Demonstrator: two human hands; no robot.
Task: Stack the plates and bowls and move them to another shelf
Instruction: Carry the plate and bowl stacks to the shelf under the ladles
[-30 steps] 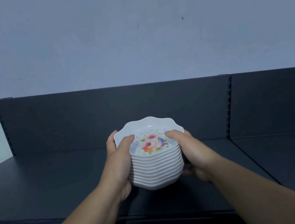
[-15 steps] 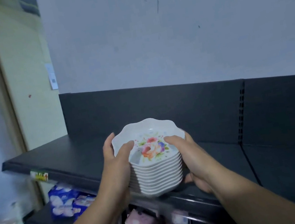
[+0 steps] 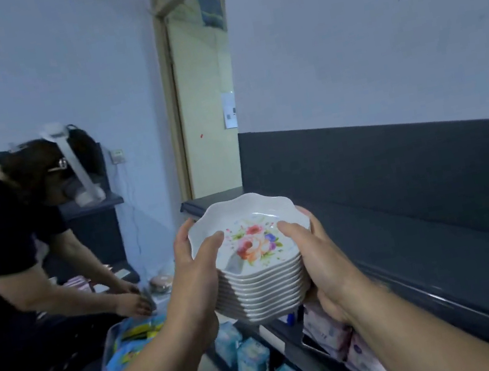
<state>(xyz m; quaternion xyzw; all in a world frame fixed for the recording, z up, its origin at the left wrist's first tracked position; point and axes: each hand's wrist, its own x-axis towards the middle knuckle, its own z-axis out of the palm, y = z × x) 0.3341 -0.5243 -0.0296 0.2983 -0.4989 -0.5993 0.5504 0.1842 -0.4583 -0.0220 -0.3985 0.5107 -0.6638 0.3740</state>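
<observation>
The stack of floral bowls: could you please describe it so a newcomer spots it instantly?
Find the dark shelf unit on the right wall. Before it, the left hand and right hand hold the stack of bowls. Unlike the soft packets below, it is white, scallop-rimmed, with flowers printed inside.

One bowl stack (image 3: 258, 283), left grip (image 3: 195, 277), right grip (image 3: 321, 264) — two

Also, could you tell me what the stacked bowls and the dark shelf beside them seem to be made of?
Bowls: probably melamine or glazed ceramic. They are glossy white with a printed flower and thin scalloped rims, and the top one shows a highlight. The look cannot settle which.
Shelf: likely painted metal. It is matte dark grey, in thin flat panels, with a faint sheen along the front edge.
</observation>
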